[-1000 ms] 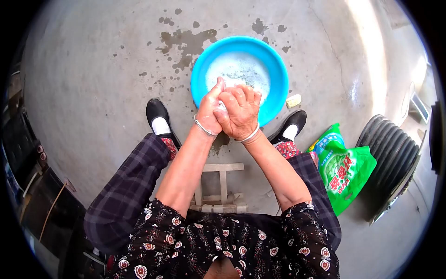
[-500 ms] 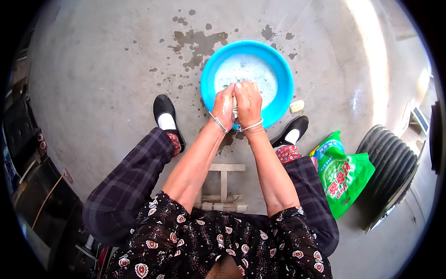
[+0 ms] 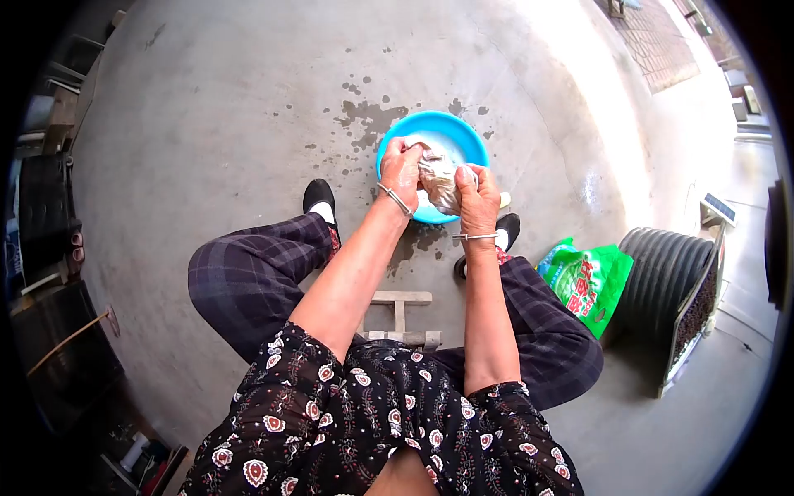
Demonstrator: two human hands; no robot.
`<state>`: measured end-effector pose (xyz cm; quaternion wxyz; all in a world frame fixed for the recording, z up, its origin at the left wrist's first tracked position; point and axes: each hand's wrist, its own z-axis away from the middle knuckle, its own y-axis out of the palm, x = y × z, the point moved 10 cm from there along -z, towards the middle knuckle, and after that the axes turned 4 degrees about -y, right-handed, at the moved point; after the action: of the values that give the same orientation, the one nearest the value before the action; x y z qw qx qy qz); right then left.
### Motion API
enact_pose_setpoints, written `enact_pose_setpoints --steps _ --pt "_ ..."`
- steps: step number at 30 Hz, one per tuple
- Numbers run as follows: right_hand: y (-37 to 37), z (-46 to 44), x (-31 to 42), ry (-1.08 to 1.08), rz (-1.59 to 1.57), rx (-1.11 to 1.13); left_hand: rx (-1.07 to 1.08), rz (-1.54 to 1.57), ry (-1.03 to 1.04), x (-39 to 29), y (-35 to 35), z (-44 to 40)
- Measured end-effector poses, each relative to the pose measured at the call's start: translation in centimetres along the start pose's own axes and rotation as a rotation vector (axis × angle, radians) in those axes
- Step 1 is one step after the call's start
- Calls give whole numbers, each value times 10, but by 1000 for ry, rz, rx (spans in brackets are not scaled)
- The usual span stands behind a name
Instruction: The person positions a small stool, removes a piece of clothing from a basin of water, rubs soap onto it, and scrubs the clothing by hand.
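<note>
Left grip [image 3: 401,169] and right grip [image 3: 478,198] are farther apart now than half a second ago, when they press close together, and more of the crumpled cloth [image 3: 437,179] shows between them. It is pale with some dark marks, and it is held up over the blue basin [image 3: 470,134].

Think of the cloth as a clock. The left grip is narrow and pinches it at 10 o'clock. The right grip is narrow too and holds it at 3 o'clock. Each wrist has a silver bangle [image 3: 396,200].

Now think of the basin as the clock. It sits on the grey floor [image 3: 207,165] with white suds [image 3: 455,149] inside. Just beside it, at 4 o'clock, is a pale yellow block [image 3: 505,199], partly hidden by the right grip. Farther out at 4 o'clock is a green bag [image 3: 595,285], and past that is a big black ribbed tube [image 3: 662,269]. Dark wet spots [image 3: 376,117] are on the floor at 10 o'clock. One black shoe [image 3: 318,194] is between 8 and 9 o'clock. Near 6 o'clock, between the person's legs, is a small wooden frame [image 3: 402,298].
</note>
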<state>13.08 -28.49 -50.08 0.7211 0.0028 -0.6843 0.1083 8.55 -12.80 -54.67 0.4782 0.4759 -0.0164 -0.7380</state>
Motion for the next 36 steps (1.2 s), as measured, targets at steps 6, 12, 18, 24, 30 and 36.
enact_pose_setpoints --steps 6,12,18,24,30,36 --pt "19 29 68 62 -325 298 3 -721 653 -105 15 96" --pt "33 60 96 85 -285 515 449 -777 509 -90 30 145" --pt "32 77 113 24 -164 572 413 -1085 558 -80 18 161" --pt "17 75 131 -218 98 408 686 -314 -55 -51 8 169" --pt "-16 106 154 -438 264 32 818 262 -219 -50 12 171" --pt "20 141 143 -683 482 33 695 182 -107 -38 4 159"
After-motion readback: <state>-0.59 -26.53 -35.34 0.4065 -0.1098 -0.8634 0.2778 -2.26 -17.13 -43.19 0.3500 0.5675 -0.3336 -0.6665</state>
